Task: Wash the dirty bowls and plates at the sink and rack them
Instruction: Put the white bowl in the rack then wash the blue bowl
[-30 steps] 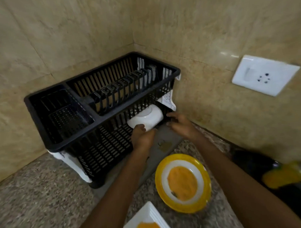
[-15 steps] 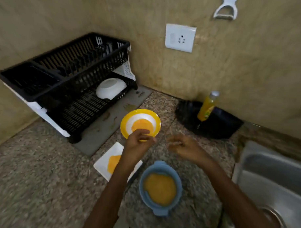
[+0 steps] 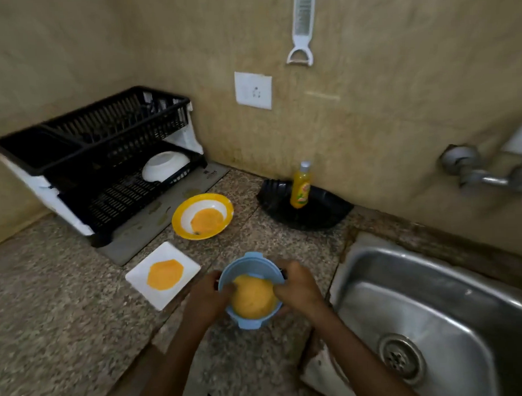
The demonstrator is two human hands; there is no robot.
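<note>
- Speckled granite counter point(image 3: 50, 309): is carrying the items below.
- Black plastic two-tier dish rack point(image 3: 104, 150): is standing in the back-left corner, on a flat grey mat point(image 3: 142, 231).
- White round bowl point(image 3: 164, 165): is lying tilted in the rack's lower tier, at its right end.
- Yellow-rimmed round plate point(image 3: 202, 216): is sitting at the mat's right edge.
- White square plate point(image 3: 163, 275): is lying in front of it.
- Blue round plastic bowl point(image 3: 244, 266): is sitting right of the square plate, between the left hand point(image 3: 207, 297) and right hand point(image 3: 295, 288) gripping its rim.
- Stainless steel sink point(image 3: 435, 310): is lying right of that bowl.
- Black ribbed tray point(image 3: 328, 213): is resting against the back wall between rack and sink, with a yellow plastic bottle point(image 3: 300, 186) standing in it.
- Metal wall tap point(image 3: 484, 175): is projecting behind the sink.
- White wall socket point(image 3: 253, 90): is sitting above the counter, with a white hanging grater point(image 3: 301, 27) above it.
</note>
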